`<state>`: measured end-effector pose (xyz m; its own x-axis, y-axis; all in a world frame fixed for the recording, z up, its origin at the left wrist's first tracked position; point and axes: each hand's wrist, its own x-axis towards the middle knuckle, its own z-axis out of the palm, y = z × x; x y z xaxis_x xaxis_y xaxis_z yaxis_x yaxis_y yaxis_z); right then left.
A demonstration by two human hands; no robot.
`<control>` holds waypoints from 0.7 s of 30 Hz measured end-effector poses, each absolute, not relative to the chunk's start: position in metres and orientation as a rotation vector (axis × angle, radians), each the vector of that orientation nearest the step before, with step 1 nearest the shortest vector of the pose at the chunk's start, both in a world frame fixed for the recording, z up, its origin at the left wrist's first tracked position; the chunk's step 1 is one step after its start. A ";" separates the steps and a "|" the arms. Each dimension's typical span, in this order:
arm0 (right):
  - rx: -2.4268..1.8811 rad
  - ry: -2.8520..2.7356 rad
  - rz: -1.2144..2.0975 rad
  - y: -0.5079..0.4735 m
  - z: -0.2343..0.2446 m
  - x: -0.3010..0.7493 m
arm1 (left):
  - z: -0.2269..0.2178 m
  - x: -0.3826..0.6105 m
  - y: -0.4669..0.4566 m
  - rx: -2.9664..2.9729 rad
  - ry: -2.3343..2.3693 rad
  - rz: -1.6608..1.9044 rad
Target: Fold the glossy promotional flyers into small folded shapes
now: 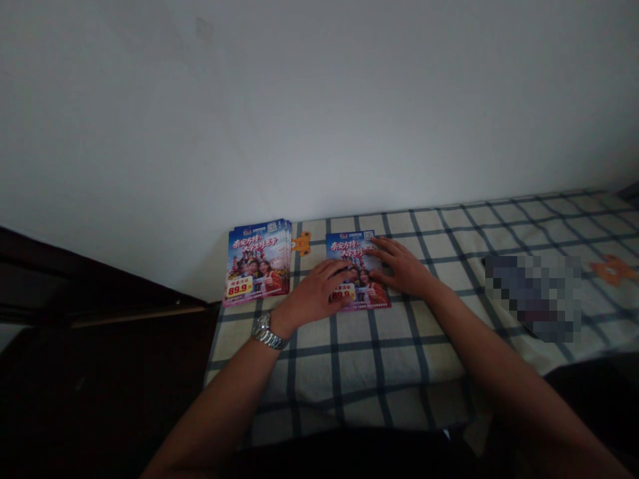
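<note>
A blue and pink printed flyer point(362, 266) lies on the checked cloth point(359, 352), with "89.9" in a yellow box at its lower left. From its left side, my left hand point(317, 293) lies across the flyer, fingers stretched out over the print. My right hand point(402, 266) rests at the right edge, its fingers spread over the flyer's upper right part. Whether there is one sheet or several under my hands, I cannot tell. Left of them is a slightly fanned stack of matching flyers point(257, 263).
A pale wall point(319, 120) stands along the back edge of the cloth. At the right lies a blurred-out, flat dark object point(529, 296). Dark wooden furniture point(90, 279) borders the left side, past the cloth's edge. My left wrist carries a metal watch point(269, 332).
</note>
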<state>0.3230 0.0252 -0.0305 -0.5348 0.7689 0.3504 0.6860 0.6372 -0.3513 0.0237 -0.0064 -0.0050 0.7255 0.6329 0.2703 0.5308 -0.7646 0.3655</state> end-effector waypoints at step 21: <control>-1.030 -2.439 0.313 0.024 -0.027 0.333 | -0.013 0.025 -0.005 2.648 0.927 0.556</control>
<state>0.3326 0.0244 -0.0270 -0.6073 0.7215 0.3326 0.6140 0.6919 -0.3798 0.0245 -0.0049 -0.0125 0.7199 0.6424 0.2628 0.5347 -0.7547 0.3802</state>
